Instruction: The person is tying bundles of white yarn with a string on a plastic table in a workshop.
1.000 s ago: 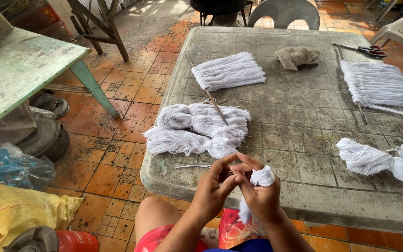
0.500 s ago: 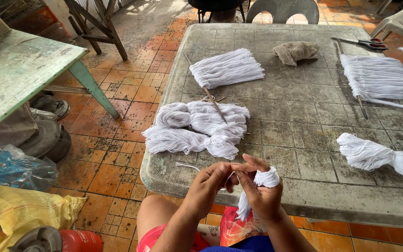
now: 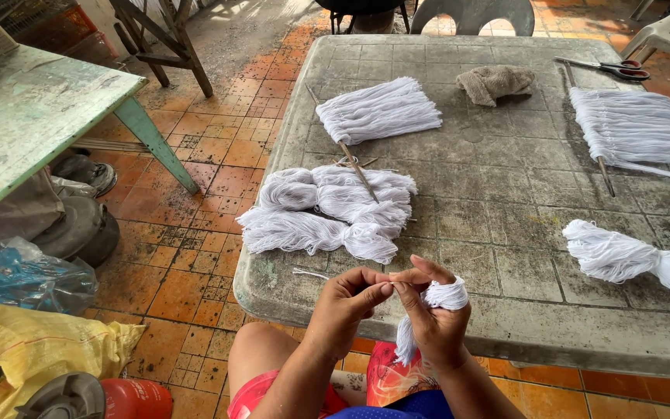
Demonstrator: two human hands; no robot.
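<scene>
My right hand [image 3: 434, 320] is closed around a small bundle of white yarn [image 3: 445, 296], whose loose tail hangs below the palm toward my lap. My left hand [image 3: 348, 302] pinches a thin strand at the bundle's top, fingertips touching those of the right hand. Both hands hover over the near edge of the grey stone table [image 3: 505, 233]. Just beyond them lies a pile of tied white yarn bundles [image 3: 327, 211] with a thin stick across it.
More white yarn: a flat skein [image 3: 378, 111] further back, another at far right [image 3: 636, 126], a tied tassel [image 3: 622, 256] at right. A brown cloth [image 3: 495, 81] and scissors [image 3: 610, 68] lie far back. A green table [image 3: 32, 116], yellow sack [image 3: 32, 353] and plastic chairs surround.
My hands have shifted slightly right and kept working the strand at the top of the bundle; the view has tilted a little.
</scene>
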